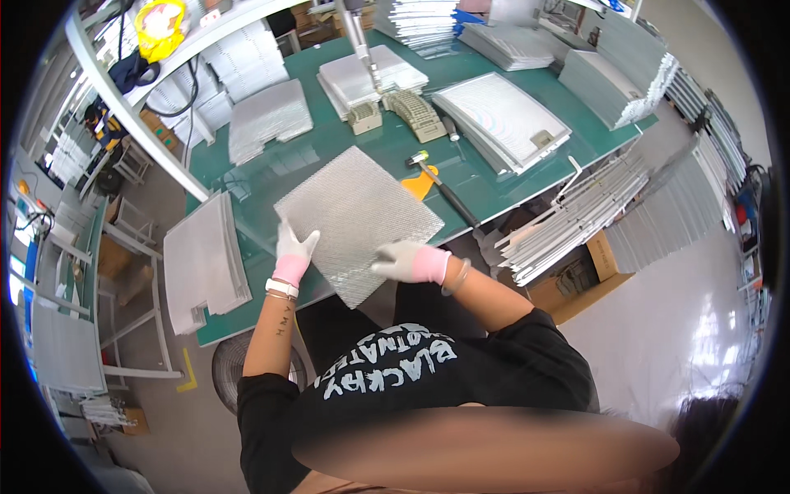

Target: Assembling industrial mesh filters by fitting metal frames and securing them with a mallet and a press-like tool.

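In the head view, a square silver mesh panel [354, 210] is turned cornerwise over the near side of the green worktable [247, 177], its lowest corner jutting past the edge toward the person's lap. It looks thin and light, probably fairly stiff when held flat but easy to bend or crease at a corner; the rough weave should give gloves some grip. Opposite edges, well in from the corners, seem the safest hold.

The left hand [291, 249], in a white glove with a pink cuff, is at the left edge, fingers straight and thumb spread wide, touching the panel without closing round it. The right hand [403, 262], gloved alike, reaches over the lower right edge with its fingers loosely extended on the mesh; it is blurred, so I cannot tell whether it pinches the rim.

A black-handled hammer [454, 200] and an orange scraper [418, 186] lie just beyond the panel's right side.
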Demonstrator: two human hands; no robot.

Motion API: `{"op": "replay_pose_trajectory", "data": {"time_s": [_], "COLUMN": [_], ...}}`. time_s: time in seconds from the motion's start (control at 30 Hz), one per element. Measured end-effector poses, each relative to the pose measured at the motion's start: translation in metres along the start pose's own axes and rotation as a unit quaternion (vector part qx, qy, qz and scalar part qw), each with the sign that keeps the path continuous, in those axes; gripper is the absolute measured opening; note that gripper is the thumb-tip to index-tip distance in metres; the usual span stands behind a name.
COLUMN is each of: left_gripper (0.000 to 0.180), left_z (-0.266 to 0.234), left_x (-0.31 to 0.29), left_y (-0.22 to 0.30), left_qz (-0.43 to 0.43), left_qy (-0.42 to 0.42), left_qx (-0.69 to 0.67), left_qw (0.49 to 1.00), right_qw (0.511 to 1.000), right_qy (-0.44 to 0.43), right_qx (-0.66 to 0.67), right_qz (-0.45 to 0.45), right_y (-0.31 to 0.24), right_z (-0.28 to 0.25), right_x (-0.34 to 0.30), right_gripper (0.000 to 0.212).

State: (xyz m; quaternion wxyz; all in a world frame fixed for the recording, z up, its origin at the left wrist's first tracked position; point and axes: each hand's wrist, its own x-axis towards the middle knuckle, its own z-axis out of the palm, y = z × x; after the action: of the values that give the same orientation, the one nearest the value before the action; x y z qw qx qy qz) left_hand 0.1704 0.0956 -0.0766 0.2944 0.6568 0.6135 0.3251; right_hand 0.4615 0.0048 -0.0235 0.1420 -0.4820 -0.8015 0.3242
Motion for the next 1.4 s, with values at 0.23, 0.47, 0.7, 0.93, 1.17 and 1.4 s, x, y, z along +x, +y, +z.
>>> {"op": "replay_pose_trajectory", "data": {"time_s": [0.23, 0.47, 0.7, 0.93, 1.17, 1.4], "left_gripper": [0.078, 0.067, 0.066, 0.034, 0.028, 0.048], "left_z": [-0.032, 0.012, 0.061, 0.076, 0.153, 0.096], "left_x": [0.045, -0.02, -0.057, -0.091, -0.139, -0.119], "left_y": [-0.026, 0.047, 0.072, 0.099, 0.14, 0.139], "left_qz": [-0.037, 0.247, 0.27, 0.396, 0.235, 0.211], "left_qy": [-0.018, -0.04, -0.144, -0.071, -0.186, -0.036], "left_qx": [0.419, 0.264, 0.379, 0.159, -0.146, -0.375], "left_qw": [0.907, 0.931, 0.873, 0.902, 0.943, 0.902], "right_qw": [0.993, 0.891, 0.907, 0.965, 0.918, 0.87], "right_qy": [0.058, 0.007, -0.116, -0.043, 0.151, 0.134], "right_qx": [0.069, -0.246, -0.267, -0.254, -0.198, 0.434], "right_qz": [0.082, 0.382, 0.303, -0.052, -0.31, -0.192], "right_y": [0.059, 0.232, 0.301, 0.157, -0.024, 0.015], "right_z": [-0.05, -0.019, -0.011, -0.043, -0.015, 0.027], "right_x": [-0.069, -0.126, -0.097, -0.115, -0.107, -0.114], "right_gripper": [0.034, 0.076, 0.048, 0.02, 0.026, 0.029]}}
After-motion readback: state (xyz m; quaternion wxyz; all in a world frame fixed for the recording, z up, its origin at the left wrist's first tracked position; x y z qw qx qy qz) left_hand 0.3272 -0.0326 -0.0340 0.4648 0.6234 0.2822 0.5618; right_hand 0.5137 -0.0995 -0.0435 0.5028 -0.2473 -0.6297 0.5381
